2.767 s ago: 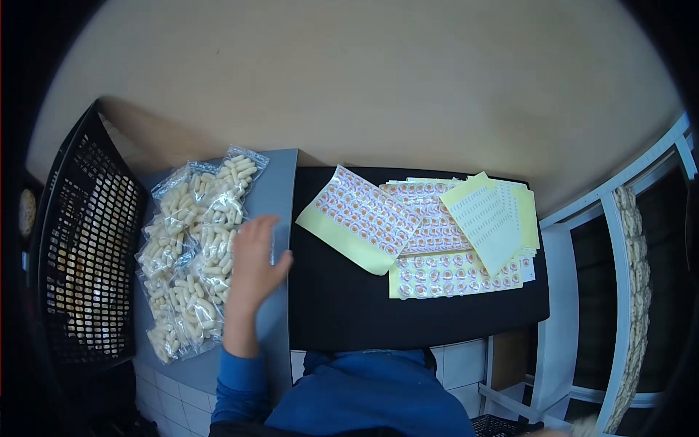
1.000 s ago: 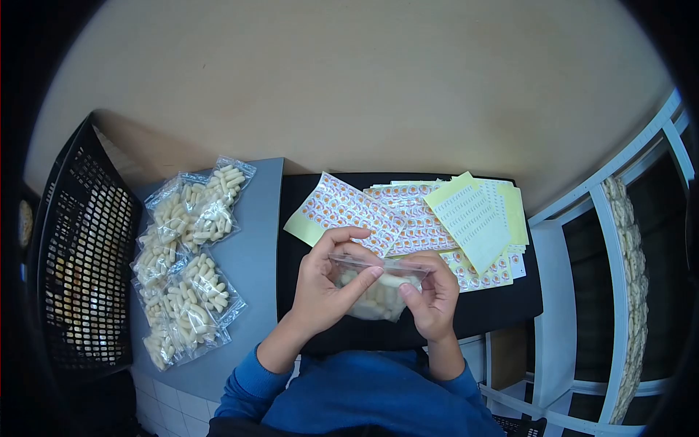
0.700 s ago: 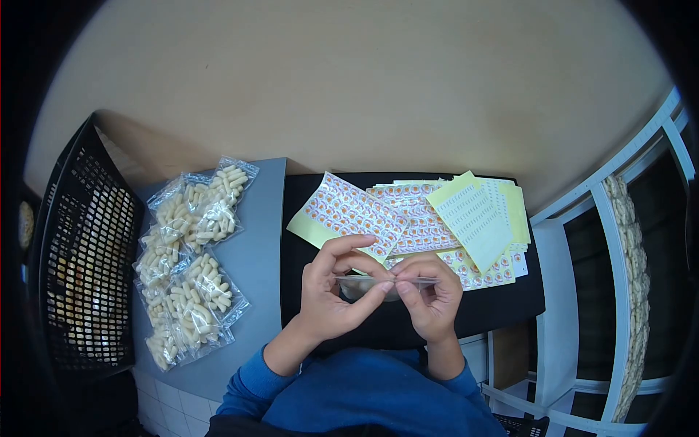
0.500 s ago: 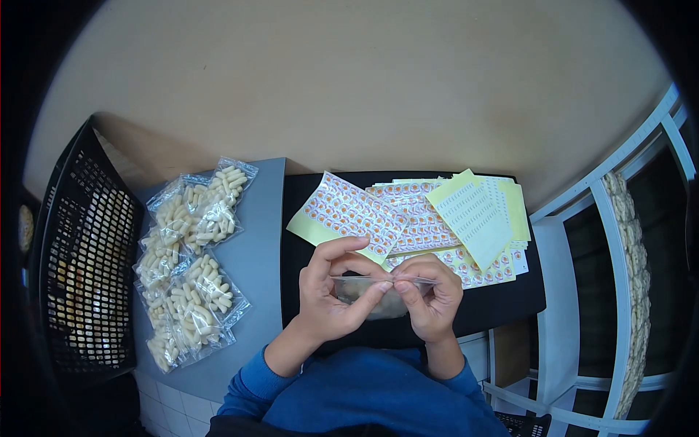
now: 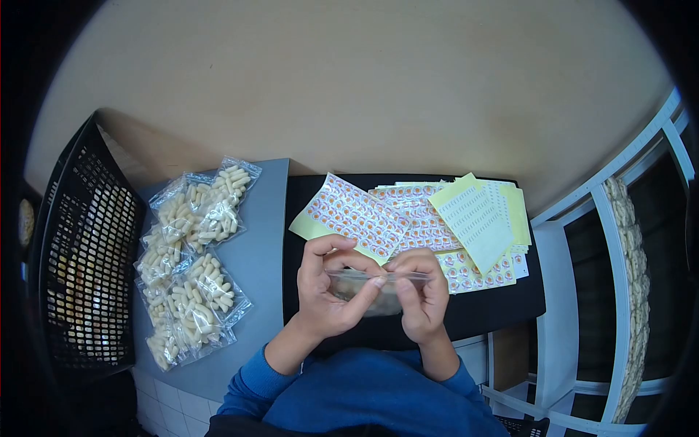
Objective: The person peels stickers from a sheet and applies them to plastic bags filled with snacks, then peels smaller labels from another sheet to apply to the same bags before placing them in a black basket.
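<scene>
In front of my torso, both hands hold a clear plastic zip bag point(image 5: 373, 306) by its top edge. My left hand point(image 5: 325, 291) pinches the edge between thumb and fingers near the middle, with its index finger arched above. Beside it, my right hand point(image 5: 424, 297) presses thumb against fingers on the right part of the same edge. Pale contents show blurrily through the plastic below the edge. Just beyond my hands, sheets of round orange-and-white stickers point(image 5: 354, 216) lie on the black table point(image 5: 295, 273).
Several zip bags of pale capsule-shaped pieces point(image 5: 195, 309) lie on the grey table point(image 5: 258, 218) at left. A black perforated basket point(image 5: 87, 247) stands left of them. Yellow-edged printed sheets point(image 5: 477, 222) overlap the stickers. White shelving point(image 5: 561, 291) is at right, a beige wall point(image 5: 349, 87) behind.
My right hand has slid slightly left along the bag's top edge, its fingers closer to my left hand. Both hands keep their pinch on the bag.
</scene>
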The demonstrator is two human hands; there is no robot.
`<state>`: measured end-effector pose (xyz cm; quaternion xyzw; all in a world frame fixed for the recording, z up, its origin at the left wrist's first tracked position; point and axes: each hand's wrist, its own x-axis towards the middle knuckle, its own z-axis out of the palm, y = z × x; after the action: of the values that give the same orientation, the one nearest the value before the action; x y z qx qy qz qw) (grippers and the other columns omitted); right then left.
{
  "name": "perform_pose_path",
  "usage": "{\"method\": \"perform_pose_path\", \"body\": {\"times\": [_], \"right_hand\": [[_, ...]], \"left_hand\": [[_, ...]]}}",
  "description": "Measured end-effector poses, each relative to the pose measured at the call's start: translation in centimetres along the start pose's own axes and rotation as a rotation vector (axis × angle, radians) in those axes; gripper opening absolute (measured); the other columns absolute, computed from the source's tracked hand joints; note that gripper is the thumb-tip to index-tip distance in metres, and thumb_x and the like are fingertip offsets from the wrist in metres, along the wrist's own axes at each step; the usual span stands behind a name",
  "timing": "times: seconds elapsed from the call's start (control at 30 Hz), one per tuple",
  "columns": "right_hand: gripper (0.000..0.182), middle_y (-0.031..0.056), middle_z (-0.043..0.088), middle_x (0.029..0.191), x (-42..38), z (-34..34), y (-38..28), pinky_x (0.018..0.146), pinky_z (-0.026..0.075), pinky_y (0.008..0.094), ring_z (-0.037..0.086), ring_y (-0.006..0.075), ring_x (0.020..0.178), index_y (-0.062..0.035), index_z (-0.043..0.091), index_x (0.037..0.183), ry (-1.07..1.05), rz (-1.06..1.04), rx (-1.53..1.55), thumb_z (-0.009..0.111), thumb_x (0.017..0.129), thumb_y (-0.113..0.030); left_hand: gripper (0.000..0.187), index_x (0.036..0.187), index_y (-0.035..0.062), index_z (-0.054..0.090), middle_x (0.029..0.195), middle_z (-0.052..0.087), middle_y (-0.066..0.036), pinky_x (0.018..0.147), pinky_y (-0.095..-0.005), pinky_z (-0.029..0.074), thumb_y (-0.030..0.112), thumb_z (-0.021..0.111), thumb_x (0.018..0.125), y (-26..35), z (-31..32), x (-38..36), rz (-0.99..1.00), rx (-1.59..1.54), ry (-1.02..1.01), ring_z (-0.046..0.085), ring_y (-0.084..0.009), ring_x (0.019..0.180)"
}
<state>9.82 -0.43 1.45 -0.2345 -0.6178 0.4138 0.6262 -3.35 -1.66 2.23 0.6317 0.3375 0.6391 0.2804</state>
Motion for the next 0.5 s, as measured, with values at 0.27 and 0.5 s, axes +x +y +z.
{"method": "perform_pose_path", "body": {"times": [0.27, 0.5], "right_hand": [[0.006, 0.0113, 0.049, 0.081, -0.6, -0.3, 0.7, 0.068, 0.042, 0.0259, 0.054, 0.0163, 0.073, 0.0008, 0.047, 0.088, 0.008, -0.010, -0.006, 0.046, 0.083, -0.003], [0.005, 0.0118, 0.053, 0.079, -0.2, -0.7, 1.0, 0.065, 0.042, 0.0266, 0.054, 0.0178, 0.071, 0.0010, 0.049, 0.086, -0.032, -0.009, -0.150, 0.050, 0.082, -0.003]], "left_hand": [[0.049, 0.106, -0.0014, 0.032, 0.071, 0.061, -0.009, 0.066, -0.0218, 0.043, -0.004, 0.064, 0.069, -0.1, 0.0, 0.1, 0.027, 0.033, 0.003, 0.059, -0.0117, 0.069], [0.061, 0.117, -0.0003, 0.039, 0.068, 0.064, -0.005, 0.070, -0.0219, 0.043, 0.003, 0.069, 0.064, 0.8, -1.4, 1.2, -0.169, 0.057, -0.024, 0.062, -0.0120, 0.073]]}}
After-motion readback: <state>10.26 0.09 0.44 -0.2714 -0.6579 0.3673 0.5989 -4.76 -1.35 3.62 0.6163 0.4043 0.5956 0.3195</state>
